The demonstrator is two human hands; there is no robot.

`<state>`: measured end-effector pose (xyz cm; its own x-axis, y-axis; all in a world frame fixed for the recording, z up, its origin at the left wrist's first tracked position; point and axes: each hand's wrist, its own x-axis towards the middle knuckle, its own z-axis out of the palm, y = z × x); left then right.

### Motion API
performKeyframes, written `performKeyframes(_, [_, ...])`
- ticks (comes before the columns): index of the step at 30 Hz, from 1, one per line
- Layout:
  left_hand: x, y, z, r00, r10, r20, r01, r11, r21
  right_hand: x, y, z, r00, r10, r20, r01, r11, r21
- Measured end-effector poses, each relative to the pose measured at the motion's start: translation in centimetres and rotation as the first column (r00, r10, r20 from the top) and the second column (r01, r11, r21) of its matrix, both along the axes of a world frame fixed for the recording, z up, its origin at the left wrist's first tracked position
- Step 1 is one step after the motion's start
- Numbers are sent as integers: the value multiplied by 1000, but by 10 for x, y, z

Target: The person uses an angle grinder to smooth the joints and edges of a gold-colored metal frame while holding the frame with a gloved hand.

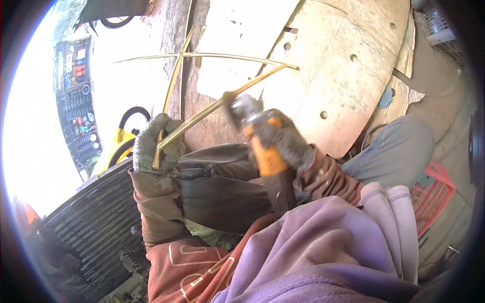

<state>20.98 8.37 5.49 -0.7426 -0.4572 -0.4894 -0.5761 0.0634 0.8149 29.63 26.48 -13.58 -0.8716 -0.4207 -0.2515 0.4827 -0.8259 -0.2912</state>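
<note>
My left hand (157,139), in a worn grey-white work glove, is closed around the near end of a gold-coloured metal frame (194,120). Its thin bars cross and meet, reaching away from me and to the right. In a dark glove, my right hand (292,144) grips an orange and black angle grinder (265,155). The grinder's disc (231,108) is at the middle of the nearest bar and seems to touch it; motion blurs this spot. Both of my legs are bent below the work, in dark trousers (222,189).
Ahead lies a large pale sheet (323,76) with round holes. A red plastic basket (432,197) stands at the right. To the left are a ribbed dark panel (96,222), a yellow item (120,144) and a black wheel-like ring (135,115).
</note>
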Motion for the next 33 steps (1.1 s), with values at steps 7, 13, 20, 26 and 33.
performKeyframes(7, [-2, -20, 2, 994, -101, 28, 91, 965, 247, -2, -9, -36, 991, 46, 129, -57, 994, 88])
performKeyframes(13, [1, -31, 0, 988, -136, 68, 119, 971, 208, -2, -7, 22, 993, -16, 116, 6, 996, 85])
performKeyframes(20, [-3, -38, 2, 986, -142, 82, 122, 969, 214, -16, 10, -24, 967, 6, 255, 0, 1000, -24])
performKeyframes(26, [-4, -49, 3, 977, -174, 120, 129, 940, 315, -6, -5, 6, 990, 66, 125, -75, 994, 74])
performKeyframes(33, [-7, -36, 0, 993, -82, 84, 64, 978, 199, -11, 1, -21, 993, 34, 115, -36, 999, 16])
